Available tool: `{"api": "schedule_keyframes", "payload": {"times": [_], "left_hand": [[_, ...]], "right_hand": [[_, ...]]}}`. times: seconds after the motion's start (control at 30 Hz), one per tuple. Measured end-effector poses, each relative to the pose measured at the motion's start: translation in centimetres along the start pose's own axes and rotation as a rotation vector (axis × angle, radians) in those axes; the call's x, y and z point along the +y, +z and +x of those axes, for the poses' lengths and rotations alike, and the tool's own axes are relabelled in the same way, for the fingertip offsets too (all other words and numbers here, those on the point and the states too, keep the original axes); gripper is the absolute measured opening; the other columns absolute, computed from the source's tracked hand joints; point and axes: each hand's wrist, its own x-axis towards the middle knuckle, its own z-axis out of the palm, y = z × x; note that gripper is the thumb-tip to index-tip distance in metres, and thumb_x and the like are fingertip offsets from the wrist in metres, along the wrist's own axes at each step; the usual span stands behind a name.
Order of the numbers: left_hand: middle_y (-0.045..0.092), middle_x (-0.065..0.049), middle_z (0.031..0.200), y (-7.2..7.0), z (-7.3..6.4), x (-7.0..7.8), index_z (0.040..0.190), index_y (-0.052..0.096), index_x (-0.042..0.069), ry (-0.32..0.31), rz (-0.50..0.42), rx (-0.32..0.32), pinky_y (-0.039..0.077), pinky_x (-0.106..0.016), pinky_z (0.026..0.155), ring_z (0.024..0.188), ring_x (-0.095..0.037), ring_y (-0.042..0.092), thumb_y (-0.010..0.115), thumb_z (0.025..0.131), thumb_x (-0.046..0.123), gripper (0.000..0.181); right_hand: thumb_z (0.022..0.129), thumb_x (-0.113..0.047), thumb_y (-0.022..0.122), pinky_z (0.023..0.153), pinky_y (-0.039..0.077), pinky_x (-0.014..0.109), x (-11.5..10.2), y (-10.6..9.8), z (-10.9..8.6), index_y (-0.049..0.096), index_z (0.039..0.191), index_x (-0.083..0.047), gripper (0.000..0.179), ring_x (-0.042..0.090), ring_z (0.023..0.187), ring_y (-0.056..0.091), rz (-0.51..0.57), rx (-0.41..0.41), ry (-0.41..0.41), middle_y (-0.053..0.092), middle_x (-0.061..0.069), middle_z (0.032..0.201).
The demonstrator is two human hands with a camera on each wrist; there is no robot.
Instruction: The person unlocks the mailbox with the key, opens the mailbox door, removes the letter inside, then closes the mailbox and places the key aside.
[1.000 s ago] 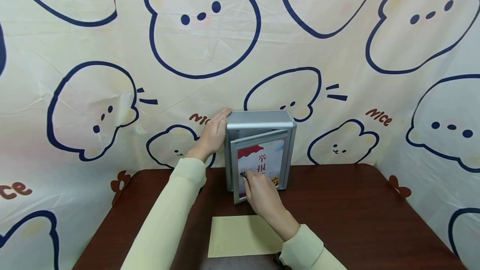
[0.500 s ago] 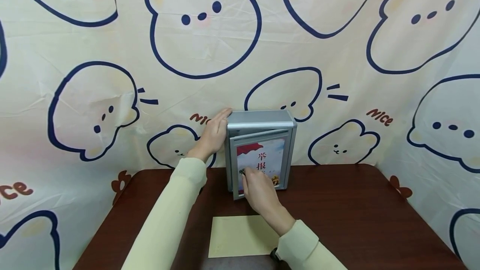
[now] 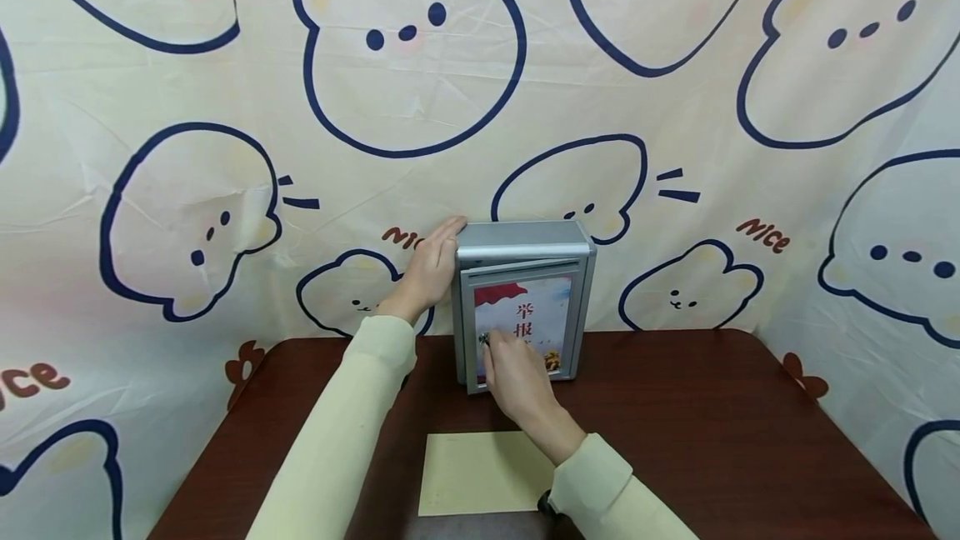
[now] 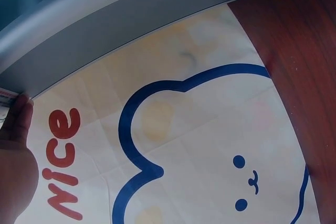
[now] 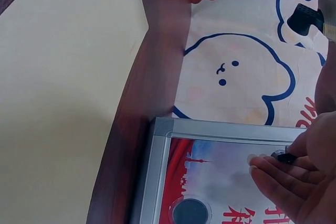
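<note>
A grey metal-framed box with a slot-like gap above its front door stands upright on the table. Its door carries a printed poster with red characters and stands slightly ajar at the left. My left hand rests along the box's upper left side, fingers extended; only part of that hand shows in the left wrist view. With my right hand I pinch a small black-headed key at the lock on the door's left edge. The key's shaft is mostly hidden.
On the dark red-brown table a pale yellow sheet lies in front of the box, above a grey patch at the near edge. Behind the box hangs a cream cloth with blue cartoon outlines.
The door has swung inward, nearer to the box's frame, with my right hand moving slightly up and away alongside it. My left hand keeps its place on the box.
</note>
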Motion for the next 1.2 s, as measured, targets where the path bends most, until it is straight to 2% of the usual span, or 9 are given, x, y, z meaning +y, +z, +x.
{"api": "schedule_keyframes", "payload": {"times": [0.27,0.53,0.87,1.2], "left_hand": [[0.037,-0.003,0.164,-0.1,-0.1,0.1,0.157,0.041,0.009,-0.004,0.003,-0.007,0.025,-0.039,0.124,0.152,-0.019,0.03,0.02,0.109,0.026,0.056],[0.038,-0.003,0.163,0.0,0.0,0.2,0.157,0.042,0.009,0.0,-0.006,0.001,0.025,-0.038,0.124,0.152,-0.018,0.031,0.021,0.108,0.026,0.055],[0.037,-0.001,0.164,0.1,-0.1,0.0,0.158,0.041,0.011,-0.022,-0.015,-0.004,0.025,-0.039,0.124,0.152,-0.017,0.031,0.021,0.109,0.027,0.055],[0.036,0.0,0.164,0.0,-0.2,0.0,0.158,0.04,0.012,-0.021,-0.008,-0.006,0.025,-0.039,0.124,0.152,-0.017,0.03,0.022,0.108,0.027,0.055]], "right_hand": [[0.101,-0.01,0.062,0.043,0.038,0.022,-0.1,0.6,0.4,0.057,0.08,-0.01,0.021,0.011,0.053,0.049,-0.04,0.028,0.005,0.049,-0.001,0.066],[0.102,-0.01,0.06,0.047,0.042,0.024,-0.1,1.1,0.8,0.058,0.082,-0.008,0.02,0.014,0.054,0.055,-0.035,0.06,0.013,0.053,0.001,0.068],[0.102,-0.011,0.06,0.047,0.044,0.029,-0.3,1.4,1.0,0.056,0.084,-0.008,0.019,0.02,0.057,0.059,-0.062,0.054,0.034,0.054,0.002,0.068],[0.102,-0.012,0.061,0.044,0.042,0.026,0.0,2.0,1.1,0.057,0.086,-0.006,0.018,0.016,0.053,0.055,-0.109,0.061,0.021,0.053,0.002,0.07]]}}
